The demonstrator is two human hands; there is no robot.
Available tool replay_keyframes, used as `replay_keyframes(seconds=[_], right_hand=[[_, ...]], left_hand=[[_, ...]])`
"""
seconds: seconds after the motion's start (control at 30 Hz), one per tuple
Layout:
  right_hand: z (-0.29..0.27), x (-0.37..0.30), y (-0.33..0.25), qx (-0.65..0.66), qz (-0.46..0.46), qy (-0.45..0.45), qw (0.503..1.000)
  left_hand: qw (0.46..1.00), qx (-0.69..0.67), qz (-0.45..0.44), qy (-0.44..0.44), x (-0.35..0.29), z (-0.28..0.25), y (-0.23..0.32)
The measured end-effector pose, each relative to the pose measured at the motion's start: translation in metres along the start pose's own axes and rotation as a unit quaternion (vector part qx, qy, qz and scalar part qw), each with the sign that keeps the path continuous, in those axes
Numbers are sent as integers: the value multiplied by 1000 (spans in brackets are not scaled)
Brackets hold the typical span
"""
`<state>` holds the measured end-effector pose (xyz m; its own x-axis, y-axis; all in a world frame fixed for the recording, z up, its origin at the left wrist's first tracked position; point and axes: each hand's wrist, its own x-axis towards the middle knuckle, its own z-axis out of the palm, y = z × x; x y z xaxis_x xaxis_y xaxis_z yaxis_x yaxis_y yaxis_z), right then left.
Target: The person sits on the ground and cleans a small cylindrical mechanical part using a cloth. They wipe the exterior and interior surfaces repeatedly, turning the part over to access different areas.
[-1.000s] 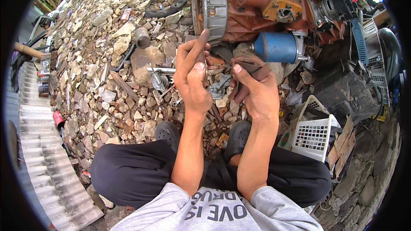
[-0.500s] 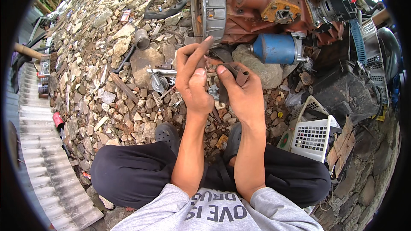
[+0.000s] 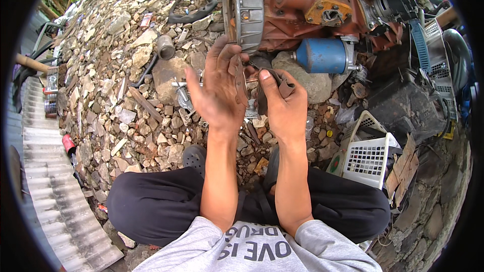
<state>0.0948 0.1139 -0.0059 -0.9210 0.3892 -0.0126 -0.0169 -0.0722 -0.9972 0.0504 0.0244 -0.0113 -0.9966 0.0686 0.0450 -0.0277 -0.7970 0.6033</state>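
Note:
My left hand is turned palm up in front of the engine, its thumb spread away to the left. Its fingers are partly curled over a thin, curved brownish piece lying along the palm's edge; I cannot make out its kind. Close beside it, my right hand pinches a folded dark brown sheet, stiff like sandpaper, between thumb and fingers. Part of the sheet hangs down toward the left hand. Beneath the hands, several metal tools and parts lie on the stones, partly covered by my left hand.
A rusty red engine block with a grey housing and a blue filter stands ahead. White plastic baskets and a black box are at right. Corrugated sheeting lies at left. Loose stones cover the ground.
My left hand has turned from a pinch to palm up, its thumb swinging out to the left. The brownish piece now shows along it. My right hand stays nearly still with the sheet.

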Motion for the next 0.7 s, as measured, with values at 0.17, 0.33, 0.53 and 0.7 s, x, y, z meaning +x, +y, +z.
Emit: replay_keyframes(seconds=[0.17, 0.33, 0.53, 0.7], right_hand=[[6, -6, -6, -22, -2, -54, 998], [9, -7, 1, -124, -64, -81, 987], [14, -4, 12, -107, -98, -56, 988], [15, -6, 9, -99, -108, -59, 988]], left_hand=[[984, 75, -131, 90, 2, -10, 11], [987, 48, -125, 93, 5, -17, 16], [991, 25, -105, 84, 5, -17, 10], [991, -24, -109, 73, 4, -17, 11]])
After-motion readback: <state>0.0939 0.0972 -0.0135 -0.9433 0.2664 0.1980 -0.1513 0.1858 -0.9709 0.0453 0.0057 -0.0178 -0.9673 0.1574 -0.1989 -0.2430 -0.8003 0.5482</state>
